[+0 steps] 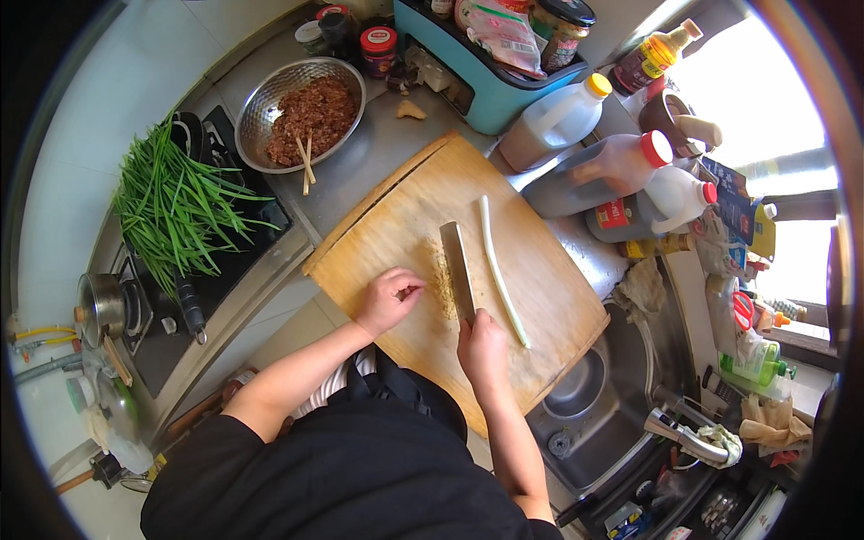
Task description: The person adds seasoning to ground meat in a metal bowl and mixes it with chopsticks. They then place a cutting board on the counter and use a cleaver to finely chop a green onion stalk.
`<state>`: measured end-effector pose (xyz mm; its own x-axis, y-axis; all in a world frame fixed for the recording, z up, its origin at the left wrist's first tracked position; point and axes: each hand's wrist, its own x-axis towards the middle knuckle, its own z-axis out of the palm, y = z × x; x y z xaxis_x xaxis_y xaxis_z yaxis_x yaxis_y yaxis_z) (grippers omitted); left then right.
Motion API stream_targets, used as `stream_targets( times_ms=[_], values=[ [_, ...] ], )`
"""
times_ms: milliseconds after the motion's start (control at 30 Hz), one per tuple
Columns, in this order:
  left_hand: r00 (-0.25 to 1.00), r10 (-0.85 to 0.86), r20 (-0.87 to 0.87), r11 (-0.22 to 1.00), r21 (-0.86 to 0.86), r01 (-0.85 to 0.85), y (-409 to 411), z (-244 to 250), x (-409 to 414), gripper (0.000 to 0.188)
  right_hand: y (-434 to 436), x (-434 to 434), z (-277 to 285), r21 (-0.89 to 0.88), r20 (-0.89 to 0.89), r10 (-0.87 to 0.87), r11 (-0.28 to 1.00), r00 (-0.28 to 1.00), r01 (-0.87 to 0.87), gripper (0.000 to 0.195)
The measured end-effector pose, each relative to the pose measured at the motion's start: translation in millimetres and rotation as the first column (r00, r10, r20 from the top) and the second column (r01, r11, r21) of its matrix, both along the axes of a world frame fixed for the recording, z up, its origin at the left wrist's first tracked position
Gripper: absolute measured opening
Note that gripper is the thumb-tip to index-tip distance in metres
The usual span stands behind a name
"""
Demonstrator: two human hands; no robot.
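Observation:
My right hand [483,347] grips the handle of a Chinese cleaver [457,266], whose blade stands over a wooden cutting board [398,229]. Just left of the blade lies a strip of finely chopped pale yellow bits [442,287], probably ginger or garlic. My left hand [393,297] is beside that strip with its fingers curled; whether something small is between them cannot be told. To the right of the cleaver a long white scallion stalk [497,270] lies lengthwise on the board.
Minced meat [314,118] with chopsticks [306,162] fills part of a steel bowl [246,135] beyond the board. Green chives [182,202] lie over a pan on the stove at left. Large plastic jugs [597,172] line the board's far right, near the steel sink [607,432]. A ginger piece [410,110] lies behind.

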<state>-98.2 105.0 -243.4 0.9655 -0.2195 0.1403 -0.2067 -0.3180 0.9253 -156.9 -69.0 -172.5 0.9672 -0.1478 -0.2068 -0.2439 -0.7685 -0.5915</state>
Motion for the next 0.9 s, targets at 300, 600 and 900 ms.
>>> stream_targets(
  times_ms=[300, 600, 900],
  values=[
    [0.999, 0.009, 0.033, 1.0, -0.007, -0.008, -0.2, -1.8, -0.6, 0.006, -9.0, -0.1, -3.2, -0.018, 0.062, -0.005, 1.0, 0.998, 0.006, 0.015],
    [0.998, 0.02, 0.058, 0.999, -0.035, -0.018, -0.7, -4.9, -1.0, 0.008, -17.2, -2.5, -13.4, -0.09, 0.074, -0.04, 0.995, 0.996, 0.047, 0.016],
    [0.999, 0.028, 0.038, 0.999, -0.03, -0.026, -1.5, -1.8, -1.4, 0.009, -5.7, 0.6, -11.4, -0.049, 0.041, 0.018, 0.999, 0.999, -0.016, 0.013]
  ],
)
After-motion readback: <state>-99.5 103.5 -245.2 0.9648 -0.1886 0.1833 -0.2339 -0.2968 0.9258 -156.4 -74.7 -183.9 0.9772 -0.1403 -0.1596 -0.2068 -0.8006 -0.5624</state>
